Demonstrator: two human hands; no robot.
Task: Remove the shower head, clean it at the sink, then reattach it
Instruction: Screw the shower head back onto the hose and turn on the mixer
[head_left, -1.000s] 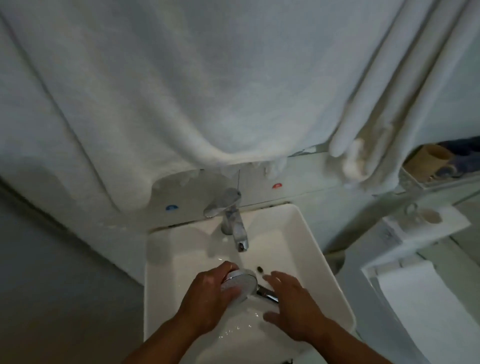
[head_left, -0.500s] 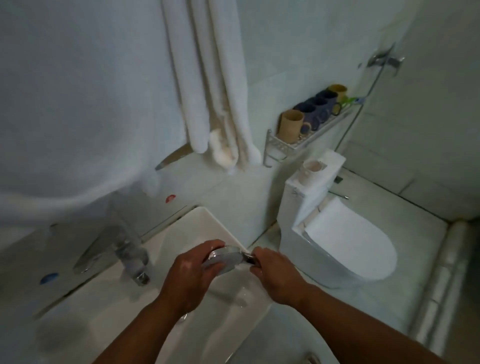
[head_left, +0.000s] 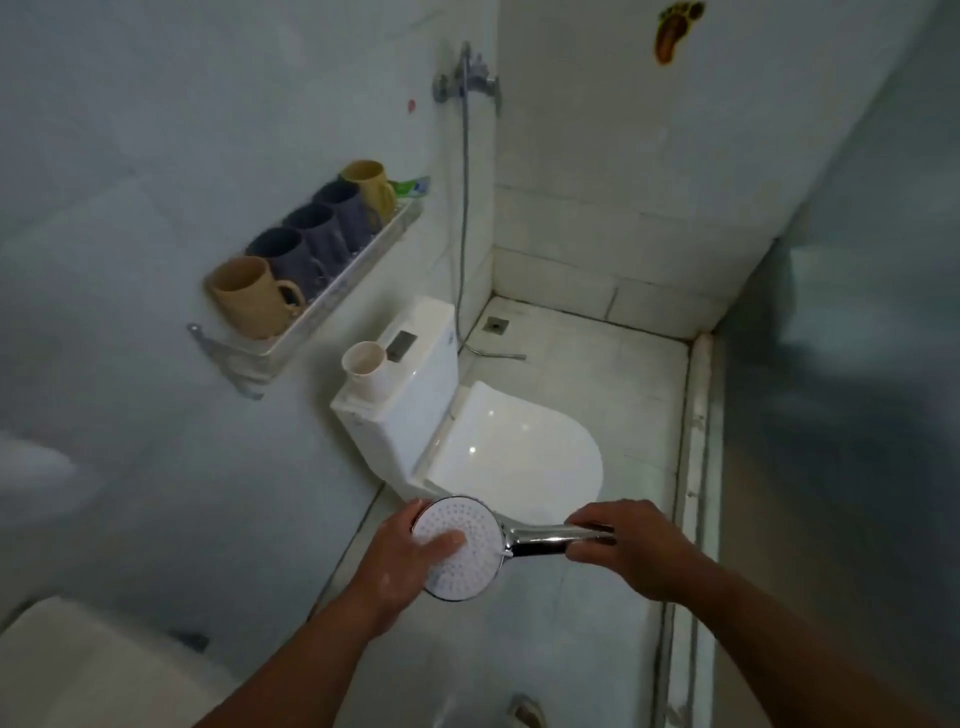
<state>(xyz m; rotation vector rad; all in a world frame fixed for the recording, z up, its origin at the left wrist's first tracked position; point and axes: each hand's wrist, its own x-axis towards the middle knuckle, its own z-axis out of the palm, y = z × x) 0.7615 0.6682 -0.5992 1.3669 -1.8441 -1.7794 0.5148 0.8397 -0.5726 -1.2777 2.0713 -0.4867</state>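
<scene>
Curled round the left rim of a round chrome shower head (head_left: 460, 545), the left hand (head_left: 400, 561) cups it from behind, with the thumb pressed flat on its white face, which is dotted with rows of small nozzles. That face is turned up towards the camera. The head is held in the air near the viewer, above the pale floor and just in front of the toilet lid.

At the near left, a rounded corner of the white ceramic sink (head_left: 78, 670) shows. Higher on the left wall hangs a thin metal rail shelf (head_left: 332, 301) carrying a row of handled mugs: a matt tan mug (head_left: 249, 296) nearest, three dark grey-blue mugs (head_left: 301, 249) behind it, and a mustard-yellow mug (head_left: 371, 187) farthest.

Right of the shelf stands a glossy white ceramic toilet (head_left: 519, 457) with its smooth oval lid down. A pale, plain cup (head_left: 366, 366) sits upright on the boxy tank.

Beyond the tank, a slim metal hose (head_left: 464, 208) drops from a chrome wall valve (head_left: 467, 85) to the tiled floor, where its free end lies beside a small square drain (head_left: 496, 325).

Right of the head, the right hand (head_left: 634, 551) pinches the polished tubular handle between thumb and curled fingers. High on the far right wall is an orange-brown footprint sticker (head_left: 675, 31).
</scene>
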